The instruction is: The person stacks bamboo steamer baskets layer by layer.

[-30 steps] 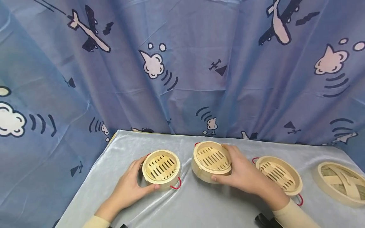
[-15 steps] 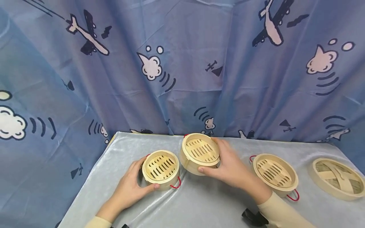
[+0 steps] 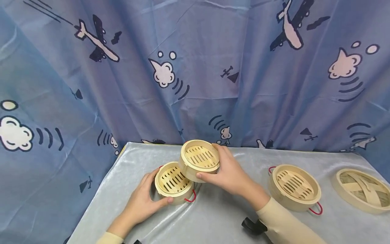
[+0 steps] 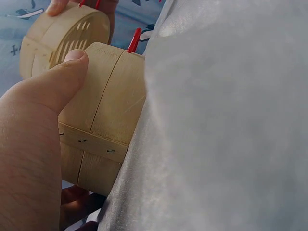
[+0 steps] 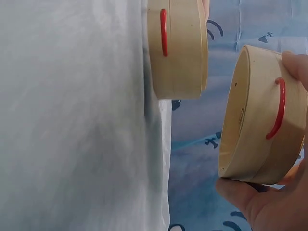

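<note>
Two small bamboo steamer baskets with slatted bottoms and red cord handles are in my hands. My left hand (image 3: pixel 143 200) grips the left steamer basket (image 3: pixel 181 198), which stands on the cloth; its thumb (image 4: pixel 67 79) lies along the near wall. My right hand (image 3: pixel 228 173) holds the other steamer basket (image 3: pixel 190 171) by its right side, raised and slightly tilted. In the head view this raised basket overlaps the left basket's upper right rim. The right wrist view shows a gap between the raised basket (image 5: pixel 269 120) and the standing basket (image 5: pixel 178 53).
To the right on the grey cloth (image 3: pixel 219 217) stands a third steamer basket (image 3: pixel 295 203) with red handles. Beyond it lies a woven bamboo steamer lid (image 3: pixel 362 191). A blue patterned curtain (image 3: pixel 201 78) hangs behind the table's back edge.
My right hand has carried its steamer basket leftward and up, from beside the left basket to over its right edge. The left hand keeps its hold in the same place.
</note>
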Action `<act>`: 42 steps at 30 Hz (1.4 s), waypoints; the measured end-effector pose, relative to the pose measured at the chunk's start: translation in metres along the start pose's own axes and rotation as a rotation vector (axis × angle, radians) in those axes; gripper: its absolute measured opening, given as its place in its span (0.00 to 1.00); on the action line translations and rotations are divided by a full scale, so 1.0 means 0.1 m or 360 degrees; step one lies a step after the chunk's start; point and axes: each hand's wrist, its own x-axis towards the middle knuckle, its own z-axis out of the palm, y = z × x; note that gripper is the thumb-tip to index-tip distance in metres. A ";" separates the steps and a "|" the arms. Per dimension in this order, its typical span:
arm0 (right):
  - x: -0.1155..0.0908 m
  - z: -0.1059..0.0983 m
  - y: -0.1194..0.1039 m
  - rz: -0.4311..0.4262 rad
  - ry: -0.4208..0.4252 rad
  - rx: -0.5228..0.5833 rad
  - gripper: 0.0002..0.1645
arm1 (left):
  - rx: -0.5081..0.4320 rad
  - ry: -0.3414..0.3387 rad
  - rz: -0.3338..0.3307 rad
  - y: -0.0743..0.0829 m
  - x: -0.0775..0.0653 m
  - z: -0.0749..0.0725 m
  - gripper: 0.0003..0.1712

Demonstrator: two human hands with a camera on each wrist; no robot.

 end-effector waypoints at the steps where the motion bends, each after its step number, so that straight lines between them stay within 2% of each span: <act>1: 0.01 0.02 -0.02 -0.0004 0.0006 0.0014 0.70 | 0.0000 -0.0003 0.0005 0.00 0.00 0.00 0.64; 11: 0.08 0.26 -0.15 0.0036 -0.0037 0.0081 0.70 | 0.0012 -0.0033 0.0010 0.00 0.00 -0.01 0.64; 20: 0.05 0.39 -0.20 -0.0063 -0.0040 0.0092 0.68 | 0.0004 -0.0034 0.0015 0.00 0.04 -0.04 0.65; 26: 0.01 0.47 -0.19 -0.0101 -0.0053 0.0026 0.67 | 0.0002 -0.0029 0.0015 0.01 0.02 -0.02 0.64; 32: 0.01 0.50 -0.18 -0.0099 -0.0012 -0.0020 0.71 | 0.0011 -0.0035 0.0009 0.01 0.05 0.01 0.65; 42: -0.01 0.61 -0.23 -0.0126 0.0030 0.0053 0.73 | -0.0014 -0.0024 -0.0048 -0.03 0.02 0.01 0.65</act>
